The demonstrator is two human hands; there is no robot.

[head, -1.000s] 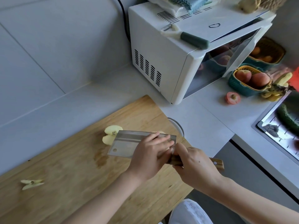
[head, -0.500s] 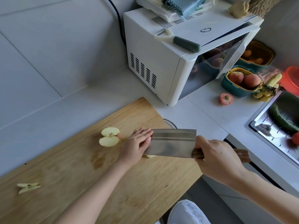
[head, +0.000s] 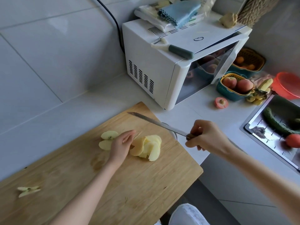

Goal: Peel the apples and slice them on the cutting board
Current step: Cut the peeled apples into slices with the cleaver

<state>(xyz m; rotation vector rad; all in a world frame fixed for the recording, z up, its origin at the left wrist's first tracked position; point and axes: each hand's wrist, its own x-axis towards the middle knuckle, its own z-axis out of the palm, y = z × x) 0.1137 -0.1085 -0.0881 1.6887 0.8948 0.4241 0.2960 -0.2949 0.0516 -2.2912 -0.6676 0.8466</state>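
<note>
A fan of peeled apple slices [head: 148, 147] lies on the wooden cutting board [head: 146, 184]. My left hand [head: 121, 146] rests with straight fingers on the board between the slices and a cored apple piece [head: 107, 140]. My right hand [head: 206, 137] grips the wooden handle of a cleaver [head: 155, 124], whose blade is lifted above the board's far corner, seen edge-on. A thin core slice [head: 27, 190] lies at the board's left end.
A white microwave [head: 178, 67] stands behind the board with a peeler [head: 175, 48] on top. To the right are a basket of peaches [head: 235, 86], a halved peach [head: 221, 102], bananas [head: 261, 90] and a sink [head: 276, 127] holding a cucumber.
The cleaver has lifted off the apple and swung up, turning edge-on. My left hand has let go of the slices, which now lie fanned out and uncovered.
</note>
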